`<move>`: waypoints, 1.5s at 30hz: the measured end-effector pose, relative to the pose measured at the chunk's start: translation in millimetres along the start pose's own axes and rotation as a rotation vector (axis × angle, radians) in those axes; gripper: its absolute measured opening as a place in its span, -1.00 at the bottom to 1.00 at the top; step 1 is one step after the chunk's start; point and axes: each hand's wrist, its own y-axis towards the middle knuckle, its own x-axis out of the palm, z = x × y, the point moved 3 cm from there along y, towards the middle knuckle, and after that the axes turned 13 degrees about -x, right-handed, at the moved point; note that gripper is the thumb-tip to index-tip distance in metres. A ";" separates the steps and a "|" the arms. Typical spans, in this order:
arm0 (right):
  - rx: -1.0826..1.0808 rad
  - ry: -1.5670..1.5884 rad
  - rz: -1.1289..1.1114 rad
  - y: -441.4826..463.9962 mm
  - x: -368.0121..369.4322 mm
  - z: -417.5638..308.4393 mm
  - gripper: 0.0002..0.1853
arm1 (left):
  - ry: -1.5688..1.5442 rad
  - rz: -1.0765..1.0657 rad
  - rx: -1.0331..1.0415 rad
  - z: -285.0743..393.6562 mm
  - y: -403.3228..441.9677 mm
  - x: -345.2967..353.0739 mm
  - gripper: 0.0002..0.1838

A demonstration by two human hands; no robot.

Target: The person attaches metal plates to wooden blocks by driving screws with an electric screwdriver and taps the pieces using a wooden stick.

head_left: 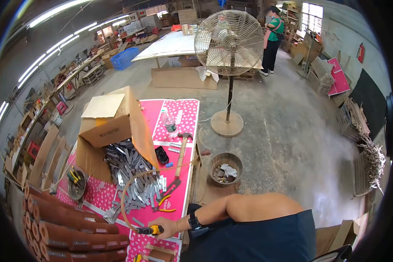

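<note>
While the right hand (166, 228) curls mostly shut around the tool (149, 230), its fingertips are hard to see. The tool looks black and bright yellow. It is over the pink cloth (98, 196), near the brown tubes (74, 236). Shiny gray strips (135, 174) spill from the box (113, 129).

Fingers of the right hand (166, 228) partly hidden at the yellow tool (155, 229)

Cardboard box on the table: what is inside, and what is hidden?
Thin metal strips show in the mouth of the cardboard box and spill onto the pink cover. Its flap and walls hide whatever lies deeper.
</note>
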 end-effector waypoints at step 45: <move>-0.147 -0.127 -0.038 -3.8 26.3 2.1 -0.64 | -0.072 -0.160 -0.061 19.0 11.0 4.4 -0.53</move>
